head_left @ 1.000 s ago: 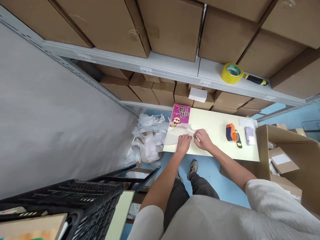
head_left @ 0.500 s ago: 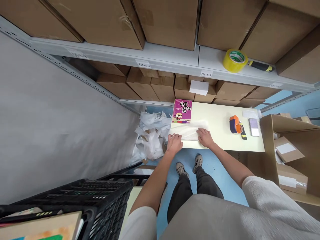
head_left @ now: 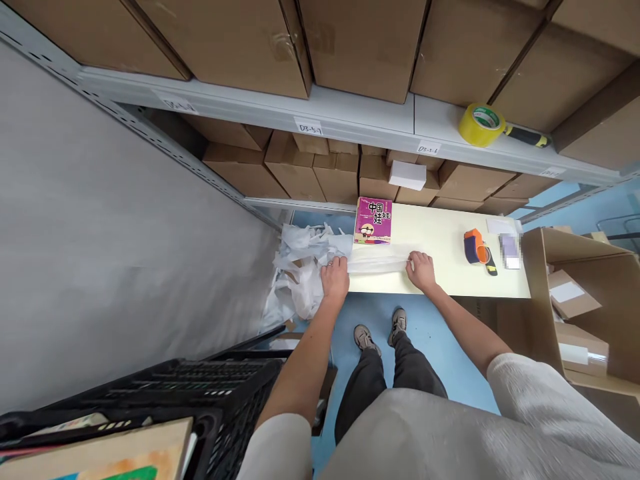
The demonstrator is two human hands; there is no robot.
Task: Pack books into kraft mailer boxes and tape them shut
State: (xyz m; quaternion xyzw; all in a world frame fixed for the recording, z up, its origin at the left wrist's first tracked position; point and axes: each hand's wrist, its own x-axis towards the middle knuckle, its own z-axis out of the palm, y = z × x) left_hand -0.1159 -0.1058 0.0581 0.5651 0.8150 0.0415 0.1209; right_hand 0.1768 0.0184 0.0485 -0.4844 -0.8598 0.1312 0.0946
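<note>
A thin white sheet [head_left: 377,265] stretches in a narrow band between my two hands, over the front part of the pale table [head_left: 445,230]. My left hand [head_left: 335,277] is closed on its left end, at the table's left edge. The right end is pinched in my right hand [head_left: 420,270]. Just behind the sheet lies a purple book [head_left: 373,221] with Chinese characters on its cover. An orange and dark blue tape dispenser [head_left: 475,247] sits further right, beside a black and yellow cutter [head_left: 491,263].
Crumpled white sheets [head_left: 305,283] are heaped left of the table. An open carton [head_left: 537,293] holding small parcels stands at the right. Yellow tape [head_left: 481,127] lies on the shelf ahead, below cartons [head_left: 365,50]. A black crate [head_left: 235,407] is at the lower left.
The white sheet has gone from a broader spread to a narrow band. My hands have moved apart, the left one leftward and the right one rightward. The camera view has shifted slightly.
</note>
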